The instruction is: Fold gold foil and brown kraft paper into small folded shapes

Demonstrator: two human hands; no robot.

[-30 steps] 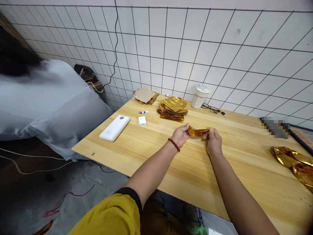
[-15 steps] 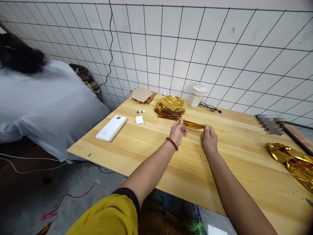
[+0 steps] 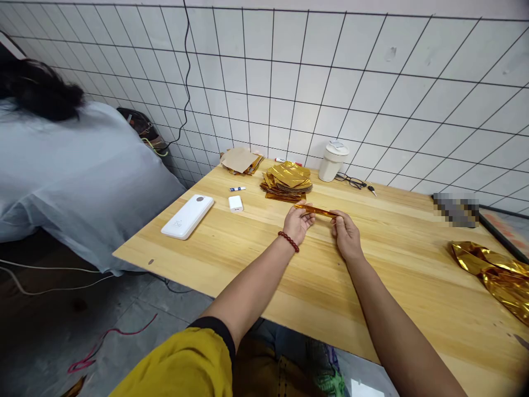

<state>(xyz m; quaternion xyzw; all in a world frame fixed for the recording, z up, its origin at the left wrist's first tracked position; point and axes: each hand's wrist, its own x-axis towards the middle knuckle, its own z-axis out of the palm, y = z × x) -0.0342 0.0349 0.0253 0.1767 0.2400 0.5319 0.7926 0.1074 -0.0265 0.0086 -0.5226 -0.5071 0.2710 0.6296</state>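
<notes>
Between my hands a narrow strip of folded gold foil paper [image 3: 317,210] is held lengthwise above the wooden table [image 3: 248,248]. My left hand [image 3: 298,223], with a dark red bead bracelet [image 3: 288,241] at the wrist, grips its left end, thumb on top and the other fingers curled loosely beneath. The right end is pinched between the thumb and fingers of my right hand [image 3: 347,234]. Just beyond my left hand lies a stack of gold foil sheets [image 3: 287,179], its edges uneven.
A white power bank [image 3: 188,216], a white charger [image 3: 236,203] and a brown paper pile [image 3: 240,160] lie left. Behind stand a cup [image 3: 332,161], glasses [image 3: 351,181] and a key [image 3: 372,189]. Crumpled gold foil [image 3: 496,273] is at right. A person [image 3: 82,165] is at far left.
The foil strip looks narrower and more rolled than before. Both hands have shifted slightly left, and the left hand's fingers have turned further under the strip.
</notes>
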